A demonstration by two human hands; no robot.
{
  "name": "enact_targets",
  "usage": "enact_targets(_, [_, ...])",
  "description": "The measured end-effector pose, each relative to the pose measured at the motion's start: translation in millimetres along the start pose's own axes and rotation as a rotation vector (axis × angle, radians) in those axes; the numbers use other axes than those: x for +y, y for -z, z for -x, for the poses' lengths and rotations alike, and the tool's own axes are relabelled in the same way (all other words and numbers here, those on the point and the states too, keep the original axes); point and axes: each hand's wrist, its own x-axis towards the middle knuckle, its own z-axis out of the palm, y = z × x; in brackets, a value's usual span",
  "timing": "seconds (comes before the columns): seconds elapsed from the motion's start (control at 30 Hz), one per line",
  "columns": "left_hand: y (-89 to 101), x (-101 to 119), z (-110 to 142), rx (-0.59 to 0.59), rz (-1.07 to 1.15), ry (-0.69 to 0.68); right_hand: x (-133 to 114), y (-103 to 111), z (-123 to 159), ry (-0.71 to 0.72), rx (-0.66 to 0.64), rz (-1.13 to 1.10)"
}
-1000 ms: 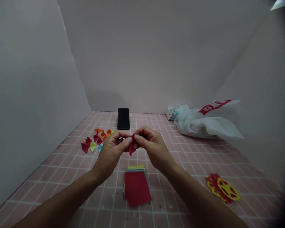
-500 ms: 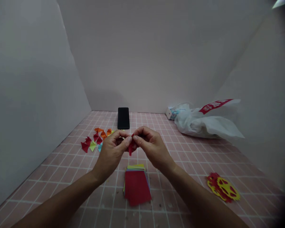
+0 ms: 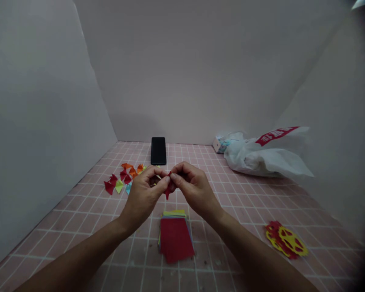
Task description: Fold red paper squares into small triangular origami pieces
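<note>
Between my two hands is a small piece of folded red paper, held up above the table. My left hand pinches it from the left with thumb and forefinger. From the right, the thumb and fingers of my right hand grip its upper part. Much of the paper is hidden by the fingertips, and its pointed lower end hangs below them. Under the hands lies a stack of coloured paper, with a red sheet on top and yellow and blue edges showing. Several small folded paper pieces in red, orange, yellow and blue lie beyond my left hand.
A black phone lies at the back of the pink tiled tabletop. At the back right, a white plastic bag rests against a small box. Red and yellow cut-out shapes lie at the right. Walls enclose the table.
My left fingers have shifted slightly around the red paper, and its lower tip looks a little turned. My right hand stays nearly in place.
</note>
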Motion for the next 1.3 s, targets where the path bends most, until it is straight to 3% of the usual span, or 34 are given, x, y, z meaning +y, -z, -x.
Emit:
enact_targets(0.33, [-2.5, 4.8, -0.2, -0.001, -0.199, -0.079, 0.7, 1.7, 0.1, 0.054, 0.001, 0.095])
enact_targets(0.87, [-1.8, 7.4, -1.1, -0.010, -0.244, -0.060, 0.1, 3.0, 0.0, 0.078, -0.009, 0.156])
enact_targets(1.3, [2.0, 3.6, -4.0, -0.129, 0.021, 0.101, 5.2, 3.4, -3.4, -0.041, -0.041, -0.051])
